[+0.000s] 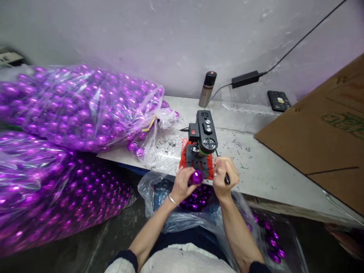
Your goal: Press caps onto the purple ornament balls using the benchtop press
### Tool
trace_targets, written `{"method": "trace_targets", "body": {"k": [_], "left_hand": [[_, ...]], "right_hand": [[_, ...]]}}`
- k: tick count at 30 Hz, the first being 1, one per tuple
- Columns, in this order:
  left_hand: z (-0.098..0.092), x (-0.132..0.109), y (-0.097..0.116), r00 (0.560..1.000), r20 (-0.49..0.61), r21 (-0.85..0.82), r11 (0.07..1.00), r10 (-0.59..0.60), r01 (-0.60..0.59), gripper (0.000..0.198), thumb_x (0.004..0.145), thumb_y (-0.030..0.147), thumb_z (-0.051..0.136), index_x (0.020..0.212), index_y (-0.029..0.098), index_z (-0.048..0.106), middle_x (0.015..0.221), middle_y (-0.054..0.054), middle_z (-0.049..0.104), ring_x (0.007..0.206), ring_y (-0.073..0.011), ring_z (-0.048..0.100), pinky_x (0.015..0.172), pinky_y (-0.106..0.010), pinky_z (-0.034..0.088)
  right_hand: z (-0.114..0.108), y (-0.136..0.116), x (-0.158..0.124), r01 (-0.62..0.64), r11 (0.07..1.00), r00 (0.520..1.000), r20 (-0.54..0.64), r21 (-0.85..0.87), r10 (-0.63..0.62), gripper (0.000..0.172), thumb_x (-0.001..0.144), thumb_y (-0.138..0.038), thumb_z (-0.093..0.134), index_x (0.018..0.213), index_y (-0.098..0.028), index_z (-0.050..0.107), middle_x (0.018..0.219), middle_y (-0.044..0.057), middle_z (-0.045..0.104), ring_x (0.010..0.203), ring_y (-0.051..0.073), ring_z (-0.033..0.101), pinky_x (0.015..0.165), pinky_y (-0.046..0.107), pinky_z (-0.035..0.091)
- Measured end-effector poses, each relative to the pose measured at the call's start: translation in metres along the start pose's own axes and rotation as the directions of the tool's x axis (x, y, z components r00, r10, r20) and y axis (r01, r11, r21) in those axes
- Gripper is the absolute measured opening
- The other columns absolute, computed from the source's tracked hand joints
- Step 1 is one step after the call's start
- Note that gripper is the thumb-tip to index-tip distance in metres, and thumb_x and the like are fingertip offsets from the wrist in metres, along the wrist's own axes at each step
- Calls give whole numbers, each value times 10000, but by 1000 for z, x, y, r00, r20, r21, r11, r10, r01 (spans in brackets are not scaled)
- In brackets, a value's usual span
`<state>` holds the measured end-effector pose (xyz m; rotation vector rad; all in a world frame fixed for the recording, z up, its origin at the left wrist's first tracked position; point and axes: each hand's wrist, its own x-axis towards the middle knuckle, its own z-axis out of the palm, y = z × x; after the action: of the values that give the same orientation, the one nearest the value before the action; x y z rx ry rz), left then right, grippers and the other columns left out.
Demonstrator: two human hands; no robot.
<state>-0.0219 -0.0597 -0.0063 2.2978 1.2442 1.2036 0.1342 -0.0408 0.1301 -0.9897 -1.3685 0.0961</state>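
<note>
Between the thumb and fingers of my left hand (182, 185) is a shiny purple ball (197, 176), held just in front of a small black bench machine (207, 131). That machine stands on a red cloth (210, 167) at the table's front edge. My right hand (226, 175) is wrapped round a black-gripped lever handle (227, 179) on the machine's right side. Below my hands, many purple balls (196, 199) lie in an open clear plastic bag (165, 223) at my lap.
Large clear bags of purple balls (76, 110) are piled on the left. A spray can (207, 89), a power adapter (246, 79) and a dark phone-like object (278, 101) are at the back. A cardboard box (321, 140) stands right. Dark scraps litter the white tabletop (264, 167).
</note>
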Motion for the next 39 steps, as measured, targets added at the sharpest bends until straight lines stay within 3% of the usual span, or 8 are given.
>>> {"method": "trace_targets", "body": {"k": [7,11,15,21,25,30,35,39], "left_hand": [[6,-20,-3,991,133,107,994,22,-36,1053,691,754,765,1521,188,450,1385,-214,632,1326,-376,582,1152,-588,434],[-13,39,-44,984,-4,66,982,-176,176,653,953,538,580,1492,182,483,1459,-214,582,1394,-340,534,1171,-596,413],[-49,103,-100,778,-195,48,786,-598,616,525,939,267,537,1414,43,528,1450,-301,559,1453,-399,464,1208,-629,331],[-95,134,-132,671,-375,168,664,-640,728,665,881,138,527,1506,-40,386,1641,-334,265,1597,-415,105,1262,-633,180],[-104,144,-135,597,-346,139,590,-724,796,689,890,183,581,1507,-43,378,1647,-327,256,1574,-414,212,1263,-572,228],[-105,154,-144,511,-283,15,529,-811,848,499,921,245,565,1363,13,546,1428,-324,567,1414,-447,490,1175,-594,352],[-92,138,-127,538,-232,-67,565,-810,822,510,827,196,691,1320,105,598,1310,-228,673,1309,-392,601,1131,-516,445],[-65,120,-96,582,-16,-622,464,-813,631,557,865,399,715,1363,208,555,1288,-110,692,1105,-245,706,964,-399,583]], "right_hand": [[2,17,-14,31,999,999,-26,-7,-31,344,981,-188,477,642,-222,528,636,5,570,660,163,598,615,320,449],[3,16,-13,47,999,999,-27,12,-46,336,969,-154,476,640,-214,514,647,-3,574,640,150,585,609,311,433],[3,15,-12,75,997,997,-26,18,-74,311,954,-117,481,659,-213,510,641,-15,558,651,149,589,614,306,430],[3,17,-15,81,997,996,-25,4,-81,321,954,-130,477,648,-219,507,630,-16,555,631,154,590,597,313,437],[2,18,-16,87,996,996,-27,1,-87,303,942,-106,481,663,-217,521,639,-14,568,650,155,597,609,315,448],[3,16,-16,85,996,996,-18,-15,-86,305,946,-116,470,664,-221,520,627,-17,553,640,157,591,600,316,445],[4,18,-19,69,998,997,-36,-11,-69,310,963,-150,465,666,-221,520,634,-13,555,643,155,587,600,316,446],[3,20,-19,74,997,997,-20,-13,-75,318,972,-163,464,665,-219,528,656,-4,574,647,154,586,597,317,441]]}}
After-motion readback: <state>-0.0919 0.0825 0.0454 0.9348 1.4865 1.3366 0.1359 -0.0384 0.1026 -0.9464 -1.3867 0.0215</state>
